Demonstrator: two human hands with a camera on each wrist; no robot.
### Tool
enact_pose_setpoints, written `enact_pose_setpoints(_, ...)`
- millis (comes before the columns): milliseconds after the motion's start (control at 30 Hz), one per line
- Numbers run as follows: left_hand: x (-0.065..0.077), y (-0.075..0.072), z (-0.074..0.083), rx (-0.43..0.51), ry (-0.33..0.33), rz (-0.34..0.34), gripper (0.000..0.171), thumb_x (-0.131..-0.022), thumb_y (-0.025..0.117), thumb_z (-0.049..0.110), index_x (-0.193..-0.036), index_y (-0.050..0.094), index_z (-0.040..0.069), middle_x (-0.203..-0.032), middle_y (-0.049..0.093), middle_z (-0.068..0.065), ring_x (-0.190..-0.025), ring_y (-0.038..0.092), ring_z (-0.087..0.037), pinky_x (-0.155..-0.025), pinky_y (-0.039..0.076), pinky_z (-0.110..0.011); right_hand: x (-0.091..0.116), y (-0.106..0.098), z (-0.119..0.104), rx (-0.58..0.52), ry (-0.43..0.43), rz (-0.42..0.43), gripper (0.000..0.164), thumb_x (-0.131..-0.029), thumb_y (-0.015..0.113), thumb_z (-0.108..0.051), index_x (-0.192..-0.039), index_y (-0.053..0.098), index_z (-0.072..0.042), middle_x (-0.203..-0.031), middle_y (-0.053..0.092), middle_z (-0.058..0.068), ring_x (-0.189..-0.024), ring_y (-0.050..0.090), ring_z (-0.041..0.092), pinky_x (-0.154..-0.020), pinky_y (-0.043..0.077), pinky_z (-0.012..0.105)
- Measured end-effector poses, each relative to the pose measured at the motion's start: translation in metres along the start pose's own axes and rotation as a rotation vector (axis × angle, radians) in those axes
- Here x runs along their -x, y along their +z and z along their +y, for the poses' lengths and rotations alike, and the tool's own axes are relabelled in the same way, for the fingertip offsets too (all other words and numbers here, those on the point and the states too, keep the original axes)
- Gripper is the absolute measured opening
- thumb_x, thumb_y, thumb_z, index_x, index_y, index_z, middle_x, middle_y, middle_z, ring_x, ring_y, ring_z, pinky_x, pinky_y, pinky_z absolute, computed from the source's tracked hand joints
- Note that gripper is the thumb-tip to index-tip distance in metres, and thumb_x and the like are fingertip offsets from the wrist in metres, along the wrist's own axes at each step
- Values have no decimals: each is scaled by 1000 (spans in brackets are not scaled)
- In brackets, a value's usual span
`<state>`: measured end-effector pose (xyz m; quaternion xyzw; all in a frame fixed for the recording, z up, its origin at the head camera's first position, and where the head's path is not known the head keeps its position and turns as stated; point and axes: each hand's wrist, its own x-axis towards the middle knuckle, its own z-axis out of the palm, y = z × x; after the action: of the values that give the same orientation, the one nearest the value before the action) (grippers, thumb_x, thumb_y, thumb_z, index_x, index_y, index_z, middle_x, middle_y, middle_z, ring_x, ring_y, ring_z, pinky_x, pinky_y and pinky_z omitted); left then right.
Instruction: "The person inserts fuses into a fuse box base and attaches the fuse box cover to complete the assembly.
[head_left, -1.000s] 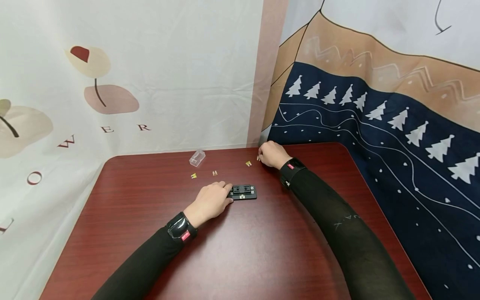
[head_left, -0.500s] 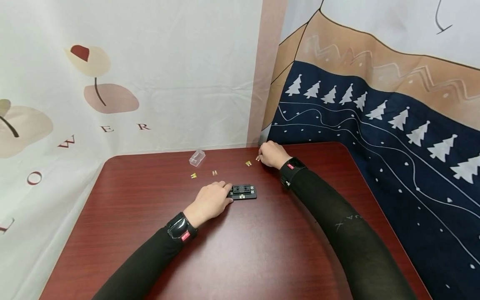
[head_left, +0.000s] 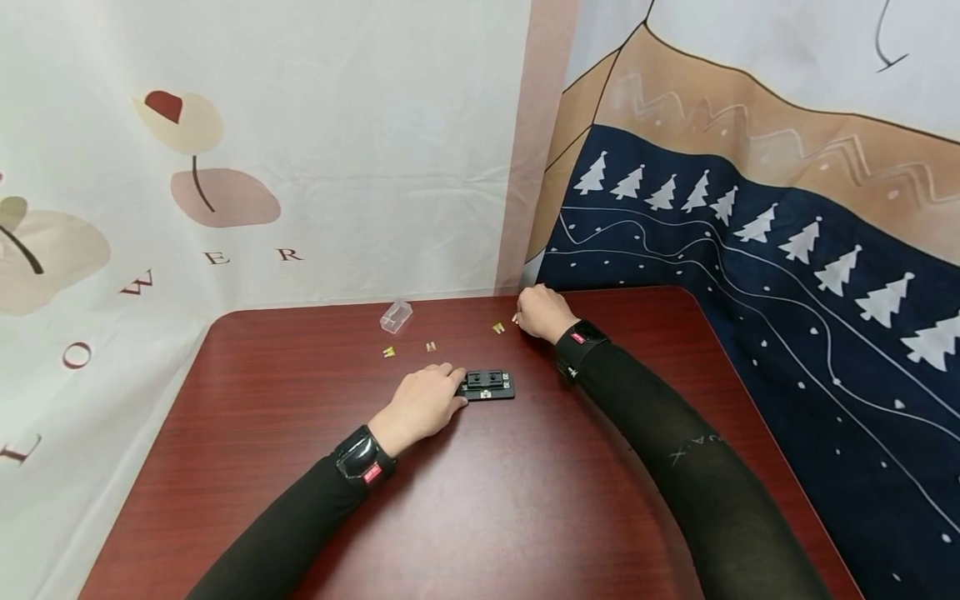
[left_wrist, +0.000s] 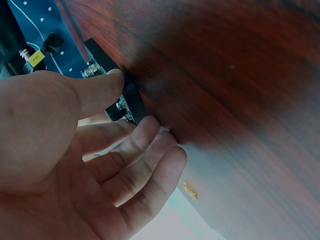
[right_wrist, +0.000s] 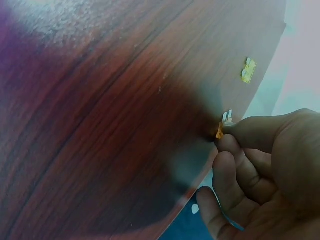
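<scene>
My left hand (head_left: 420, 404) grips the left end of a black fuse block (head_left: 491, 385) lying on the table. In the left wrist view, the thumb lies across the block (left_wrist: 134, 101), with fingertips along its other side. At the far right of the tabletop, my right hand (head_left: 546, 313) pinches a small orange blade fuse (right_wrist: 220, 131) between thumb and forefinger. Its two metal prongs stick out past the fingertips, close over the table. Just left of that hand lies a yellow blade fuse (head_left: 498, 328).
Beyond the left hand lie another yellow blade fuse (head_left: 388, 352) and a pale orange one (head_left: 431, 346). A small clear plastic box (head_left: 396, 316) stands near the back edge of the reddish-brown table (head_left: 480, 508). Printed cloth (head_left: 390, 167) hangs behind the table.
Both hands stay almost in place, the left on the fuse block and the right with its fuse at the table's far side. The head view shifts slightly.
</scene>
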<state>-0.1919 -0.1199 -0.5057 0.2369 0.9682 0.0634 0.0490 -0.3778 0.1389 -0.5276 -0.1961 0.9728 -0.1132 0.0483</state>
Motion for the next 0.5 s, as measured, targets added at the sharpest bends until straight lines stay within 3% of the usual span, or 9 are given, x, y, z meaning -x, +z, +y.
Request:
enact_pose_setpoints(300,2,-1,0,4,-2,0,49,-106,75,39,-145,68,9,-133,73,-11,-125,72,-31,-97,64,-52,21,-21,-24,-40,56,-27,18,-103,73,-18,-97,86,-7,-104,82,12,-96,75,31,-87,63,51)
enact_pose_setpoints(500,2,0,0,4,3,4,50,-106,74,40,-146,68,9,-134,73,-11,-126,71,-31,-97,64,-52,24,-23,-26,-50,71,-35,17,-104,72,-19,-101,85,-7,-106,81,11,-98,75,30,-88,63,49)
